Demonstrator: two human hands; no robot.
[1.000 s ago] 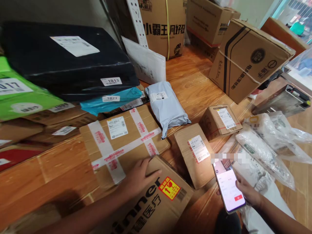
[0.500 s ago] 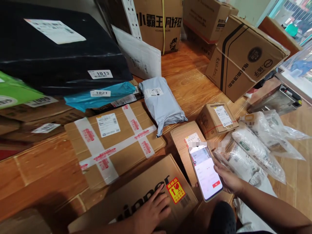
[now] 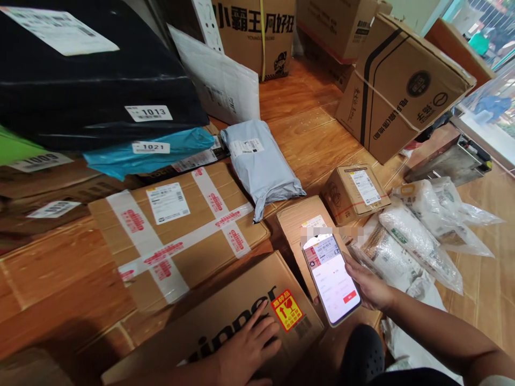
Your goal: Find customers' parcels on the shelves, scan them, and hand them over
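Note:
My right hand (image 3: 368,284) is wrapped round a smartphone (image 3: 332,292), its lit screen facing up with a camera strip on top and a red button low down. The phone hovers over a cardboard box with a shipping label (image 3: 292,220), partly covering it. My left hand (image 3: 249,348), fingers stretched out, is over a brown carton (image 3: 193,316) with large black lettering; whether it rests on the carton I cannot tell. Beside its fingertips is a red and yellow fragile sticker (image 3: 287,311).
A taped flat carton (image 3: 132,252) and a grey mailing bag (image 3: 263,166) lie ahead. Stacked parcels, topped by a black package (image 3: 100,102), stand left. Right are a small box (image 3: 341,198), bubble-wrapped parcels (image 3: 422,246) and a tilted large carton (image 3: 402,96). A dark shoe (image 3: 362,354) shows below.
The view has shifted slightly, so most parcels sit a little further left. The phone's camera strip now shows a label more clearly. Both hands keep nearly the same pose.

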